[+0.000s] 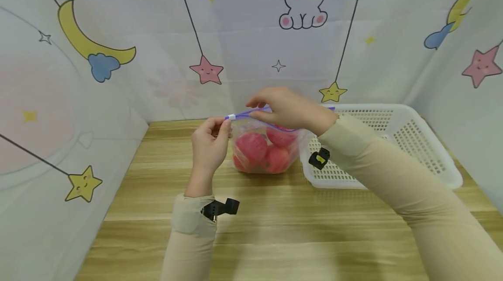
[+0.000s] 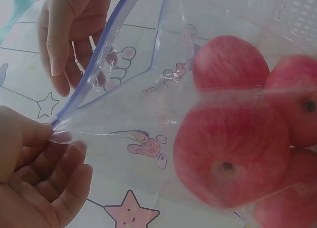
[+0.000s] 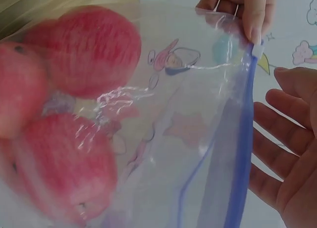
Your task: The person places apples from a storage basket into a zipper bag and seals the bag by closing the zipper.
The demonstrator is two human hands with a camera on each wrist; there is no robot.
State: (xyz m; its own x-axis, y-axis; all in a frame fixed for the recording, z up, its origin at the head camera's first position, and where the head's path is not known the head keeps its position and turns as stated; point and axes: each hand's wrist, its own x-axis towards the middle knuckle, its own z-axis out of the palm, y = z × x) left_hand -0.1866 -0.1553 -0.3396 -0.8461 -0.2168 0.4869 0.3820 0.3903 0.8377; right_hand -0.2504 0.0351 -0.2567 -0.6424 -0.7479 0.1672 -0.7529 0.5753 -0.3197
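Note:
A clear zip bag (image 3: 163, 107) with a purple zip edge and cartoon prints stands on the table, holding several red apples (image 1: 252, 147). At its left corner my left hand (image 1: 209, 145) pinches the edge between thumb and index finger, right by the white slider (image 1: 232, 117). My right hand (image 1: 280, 105) is over the zip edge, just right of the slider, with its fingers spread and loosely bent in the right wrist view. Right of the slider the mouth gapes between two purple strips. Part of the bag's top is hidden behind the right hand.
A white perforated plastic basket (image 1: 444, 163) stands right of the bag, partly behind the right forearm. The wood-grain table (image 1: 275, 228) extends in front. A white cloth backdrop (image 1: 251, 45) with printed stars, moons and a rabbit rises behind and at both sides.

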